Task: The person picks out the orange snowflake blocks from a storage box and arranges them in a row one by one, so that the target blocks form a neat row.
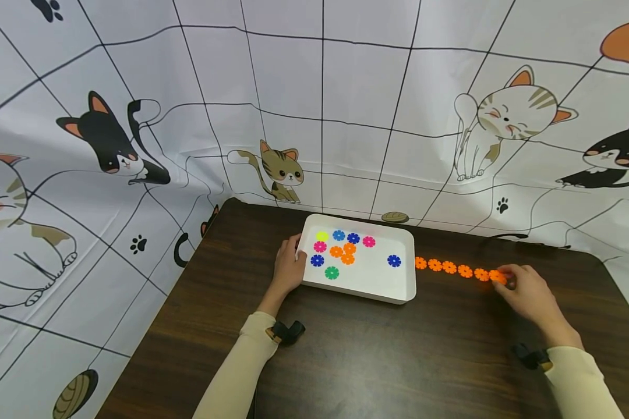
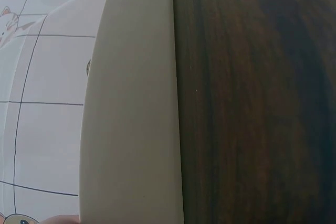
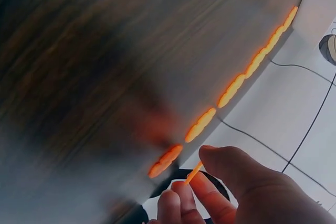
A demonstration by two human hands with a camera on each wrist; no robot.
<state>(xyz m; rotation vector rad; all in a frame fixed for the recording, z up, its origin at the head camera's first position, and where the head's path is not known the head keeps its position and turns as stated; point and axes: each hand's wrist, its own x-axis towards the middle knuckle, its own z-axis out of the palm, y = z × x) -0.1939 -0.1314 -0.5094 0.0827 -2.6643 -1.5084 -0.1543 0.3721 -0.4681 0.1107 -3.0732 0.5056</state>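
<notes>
My left hand [image 1: 289, 265] grips the left end of a shallow white tray [image 1: 361, 291], thumb over the rim and fingers along the outside. Its wall [image 2: 131, 103] fills much of the left wrist view, where only a sliver of the hand shows. Inside lie flat notched plastic discs in several colours, among them a green disc [image 1: 332, 272] and a blue disc [image 1: 394, 261]. My right hand [image 1: 534, 294] pinches an orange disc [image 3: 194, 172] between thumb and fingers, at the right end of a row of orange discs [image 1: 449, 267] running from the tray's right side.
The dark wooden table [image 1: 356, 361] meets a white curtain [image 1: 356, 75] printed with cats and grid lines at its back and left. Dark bands with small devices [image 1: 288, 333] sit on both wrists.
</notes>
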